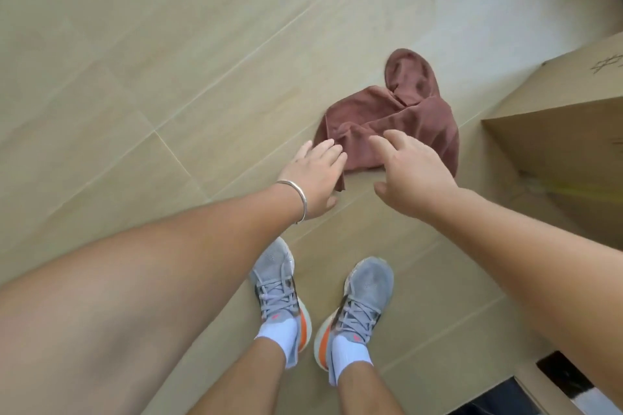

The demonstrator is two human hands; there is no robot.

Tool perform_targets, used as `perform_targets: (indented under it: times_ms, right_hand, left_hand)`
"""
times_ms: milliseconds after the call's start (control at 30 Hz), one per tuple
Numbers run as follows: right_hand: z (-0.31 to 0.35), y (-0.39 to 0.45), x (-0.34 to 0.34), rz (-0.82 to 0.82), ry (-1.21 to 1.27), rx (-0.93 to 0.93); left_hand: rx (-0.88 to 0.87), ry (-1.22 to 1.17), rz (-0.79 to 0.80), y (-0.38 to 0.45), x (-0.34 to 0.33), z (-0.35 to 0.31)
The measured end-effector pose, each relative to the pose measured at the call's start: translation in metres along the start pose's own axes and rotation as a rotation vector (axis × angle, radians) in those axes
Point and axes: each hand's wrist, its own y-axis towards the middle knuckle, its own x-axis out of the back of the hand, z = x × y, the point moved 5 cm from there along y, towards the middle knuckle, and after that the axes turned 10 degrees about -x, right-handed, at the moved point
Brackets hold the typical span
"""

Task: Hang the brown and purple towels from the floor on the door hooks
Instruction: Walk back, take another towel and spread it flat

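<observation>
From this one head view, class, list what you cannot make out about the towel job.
- Purple towel: not in the head view; only the brown towel shows.
- Door hooks: outside the frame.
- Near edge of the brown towel: hidden behind the left hand and right hand, so contact cannot be told.
- Cardboard box: cut off by the right edge; its markings are blurred.
- Dark object at the lower right corner: cut off, unidentifiable.
</observation>
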Motion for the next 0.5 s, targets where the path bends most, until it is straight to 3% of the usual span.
perform_targets:
  times_ms: [267, 367, 500]
  right_hand:
    - [-0.003, 0.125, -0.071, -0.036, 0.007, 0.143]
    - [0.003, 0.139, -0.083, -0.036, 0.004, 0.193]
    - [0.012, 0.127, -0.086, -0.047, -0.131, 0.192]
  left_hand:
    - [-0.297, 0.095, -0.1, 0.069, -0.092, 0.017]
    - [-0.404, 0.007, -0.313, 0.055, -0.094, 0.028]
    - [-0.28, -0.135, -0.358, 0.031, -0.08, 0.052]
